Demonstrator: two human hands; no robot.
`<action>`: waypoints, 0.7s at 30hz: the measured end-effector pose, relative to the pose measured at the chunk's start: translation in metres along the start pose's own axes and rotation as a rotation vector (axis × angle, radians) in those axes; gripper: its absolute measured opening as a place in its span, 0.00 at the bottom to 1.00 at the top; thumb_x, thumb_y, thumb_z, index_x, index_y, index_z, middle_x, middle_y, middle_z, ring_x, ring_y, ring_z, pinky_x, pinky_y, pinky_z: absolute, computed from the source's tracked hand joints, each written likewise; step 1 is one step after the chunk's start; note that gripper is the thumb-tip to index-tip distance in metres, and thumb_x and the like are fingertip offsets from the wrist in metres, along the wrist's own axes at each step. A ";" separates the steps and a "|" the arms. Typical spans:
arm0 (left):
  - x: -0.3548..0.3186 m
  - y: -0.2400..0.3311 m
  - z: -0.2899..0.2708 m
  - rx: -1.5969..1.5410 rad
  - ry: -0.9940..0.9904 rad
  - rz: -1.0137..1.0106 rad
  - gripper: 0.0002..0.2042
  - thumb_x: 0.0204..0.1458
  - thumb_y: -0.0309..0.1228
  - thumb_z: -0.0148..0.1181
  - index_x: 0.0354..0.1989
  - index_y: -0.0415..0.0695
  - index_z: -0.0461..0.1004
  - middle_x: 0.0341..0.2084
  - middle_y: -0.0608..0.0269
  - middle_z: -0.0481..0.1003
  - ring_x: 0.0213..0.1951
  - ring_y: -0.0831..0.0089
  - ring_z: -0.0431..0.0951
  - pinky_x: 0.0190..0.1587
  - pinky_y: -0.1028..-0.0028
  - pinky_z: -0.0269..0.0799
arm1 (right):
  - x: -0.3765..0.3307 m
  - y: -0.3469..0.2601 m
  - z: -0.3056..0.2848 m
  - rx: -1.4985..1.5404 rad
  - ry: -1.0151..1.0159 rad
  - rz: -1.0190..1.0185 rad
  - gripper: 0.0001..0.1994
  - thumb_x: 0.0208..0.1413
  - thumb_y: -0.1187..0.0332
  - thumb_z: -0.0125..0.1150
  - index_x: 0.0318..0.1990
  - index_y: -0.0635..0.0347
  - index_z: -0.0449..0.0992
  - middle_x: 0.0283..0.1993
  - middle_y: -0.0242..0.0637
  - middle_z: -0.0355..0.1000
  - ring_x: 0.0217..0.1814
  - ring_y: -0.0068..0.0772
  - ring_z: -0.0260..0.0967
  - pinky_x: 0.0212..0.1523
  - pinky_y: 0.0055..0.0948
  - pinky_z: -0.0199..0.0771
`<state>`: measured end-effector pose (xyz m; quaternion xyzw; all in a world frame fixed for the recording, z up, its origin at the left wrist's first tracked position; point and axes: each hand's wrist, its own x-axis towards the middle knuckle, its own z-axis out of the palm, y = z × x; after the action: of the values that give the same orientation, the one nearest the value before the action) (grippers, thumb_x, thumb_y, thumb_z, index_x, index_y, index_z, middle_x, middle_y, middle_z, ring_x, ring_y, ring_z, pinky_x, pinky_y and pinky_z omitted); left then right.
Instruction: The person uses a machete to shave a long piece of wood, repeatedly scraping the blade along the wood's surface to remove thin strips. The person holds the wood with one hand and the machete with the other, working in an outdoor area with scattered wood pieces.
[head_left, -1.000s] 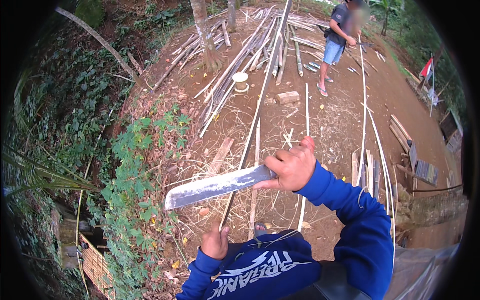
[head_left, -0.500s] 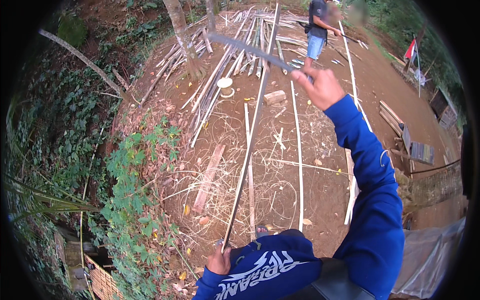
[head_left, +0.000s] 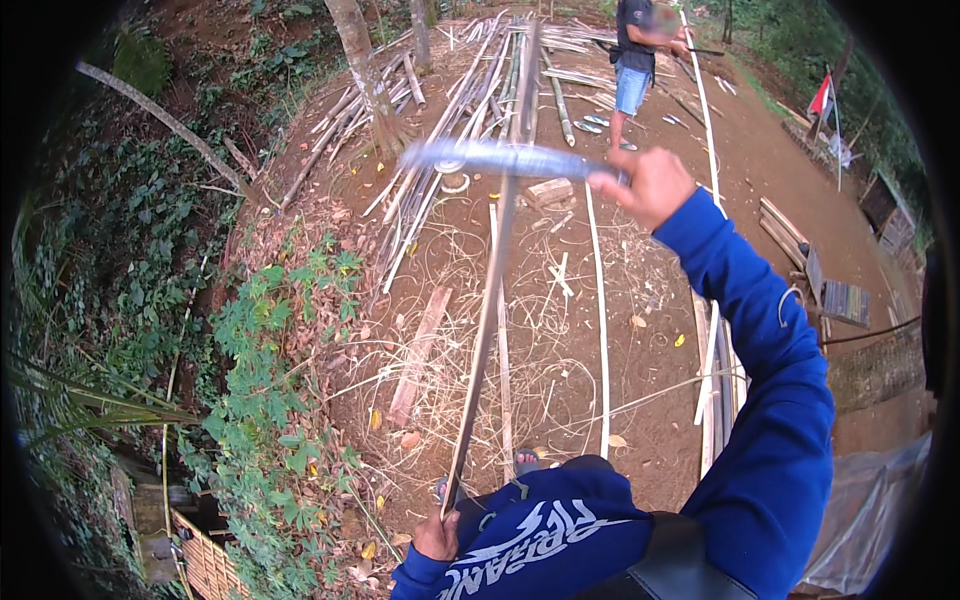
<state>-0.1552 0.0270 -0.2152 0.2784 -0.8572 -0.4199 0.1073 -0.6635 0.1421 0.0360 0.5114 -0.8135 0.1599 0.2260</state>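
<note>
My right hand (head_left: 652,188) is raised at the upper right, fingers wrapped round the handle of a machete (head_left: 500,158). Its blade, smeared by motion, points left and lies across the upper part of a long bamboo strip (head_left: 480,370). I cannot tell whether blade and strip touch. Low down by my body, my left hand (head_left: 437,537) grips the near end of this strip, which runs up and away from me; its far part is blurred. Thin curled shavings (head_left: 560,390) are scattered on the ground below it.
Bamboo poles and strips (head_left: 475,100) lie heaped at the far side near a tree trunk (head_left: 363,60). A person (head_left: 632,80) stands beyond, holding a long pale strip and a dark blade. A plank (head_left: 420,355), a wood block (head_left: 548,193) and another pale strip (head_left: 600,320) lie on the soil.
The machete has come down, its blade turning from slanted to nearly level. The bamboo strip's far end has shifted left. The other person's hands have risen.
</note>
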 end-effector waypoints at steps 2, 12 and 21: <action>-0.008 -0.009 0.000 -0.042 -0.009 -0.020 0.09 0.58 0.30 0.55 0.43 0.39 0.72 0.19 0.42 0.73 0.24 0.43 0.76 0.24 0.56 0.68 | 0.009 0.039 -0.006 0.102 0.067 0.275 0.22 0.57 0.47 0.56 0.33 0.61 0.76 0.18 0.49 0.68 0.21 0.51 0.70 0.26 0.45 0.68; -0.020 -0.015 0.009 0.117 0.021 0.023 0.11 0.57 0.35 0.55 0.39 0.39 0.72 0.18 0.44 0.73 0.23 0.44 0.76 0.26 0.55 0.69 | -0.030 -0.028 -0.017 0.035 -0.161 -0.052 0.23 0.52 0.45 0.59 0.26 0.59 0.72 0.15 0.46 0.64 0.20 0.55 0.67 0.24 0.47 0.66; -0.042 -0.044 0.026 0.040 0.009 0.145 0.21 0.56 0.32 0.59 0.57 0.39 0.66 0.16 0.44 0.72 0.20 0.47 0.76 0.22 0.59 0.70 | 0.004 0.066 -0.025 -0.056 0.179 0.298 0.28 0.59 0.42 0.50 0.35 0.62 0.80 0.19 0.51 0.71 0.23 0.50 0.73 0.29 0.46 0.71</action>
<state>-0.1148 0.0463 -0.2634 0.2195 -0.8829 -0.3923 0.1357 -0.7198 0.1798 0.0578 0.3624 -0.8611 0.2139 0.2855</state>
